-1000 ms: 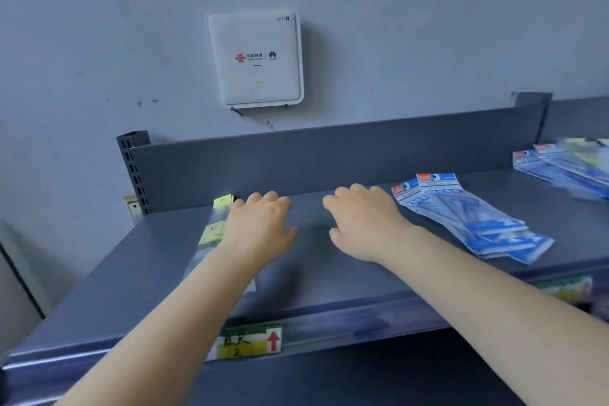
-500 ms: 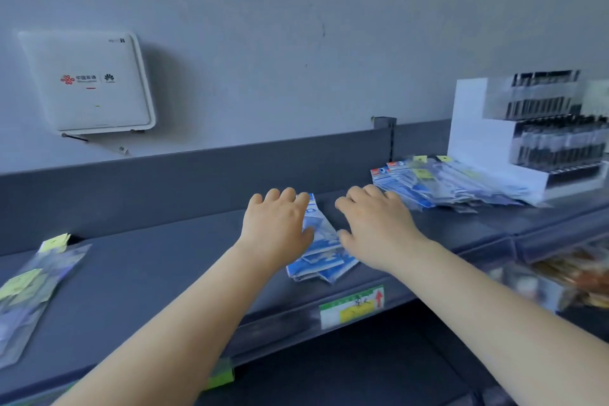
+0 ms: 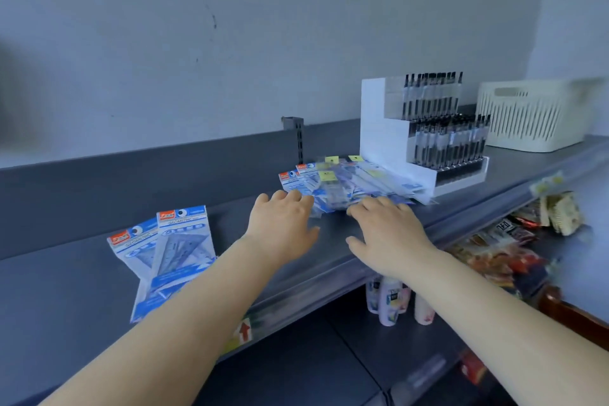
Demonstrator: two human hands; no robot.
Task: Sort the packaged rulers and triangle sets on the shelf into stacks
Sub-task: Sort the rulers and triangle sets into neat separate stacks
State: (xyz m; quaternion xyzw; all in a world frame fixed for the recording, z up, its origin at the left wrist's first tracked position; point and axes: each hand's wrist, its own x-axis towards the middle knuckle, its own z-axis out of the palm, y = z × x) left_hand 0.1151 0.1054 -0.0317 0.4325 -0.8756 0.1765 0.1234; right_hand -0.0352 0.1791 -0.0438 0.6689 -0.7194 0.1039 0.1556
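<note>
- While most of the sorting looks undone, a mixed heap of clear plastic packets with blue cards and yellow tags [image 3: 346, 188] (rulers and triangle sets, blurred together) lies fanned out on the dark grey metal shelf [image 3: 82, 300], just beside a white stepped pen display.
- Two blue-and-white packaged triangle sets with red labels [image 3: 168, 254] overlap loosely further left on the same shelf, well apart from the heap; this may be the start of one stack, though it is not squared up.
- Both hands reach toward the heap, palms down. The left hand [image 3: 283, 227] has its fingers spread and holds nothing, its fingertips close to the heap's near edge. The right hand [image 3: 385, 234] is likewise spread and empty, fingertips at the heap's front corner; whether it touches is unclear.
- The white stepped pen display [image 3: 382, 142] holds rows of upright black pens.
- A cream slatted plastic basket [image 3: 527, 115] stands further right; its contents are hidden.
</note>
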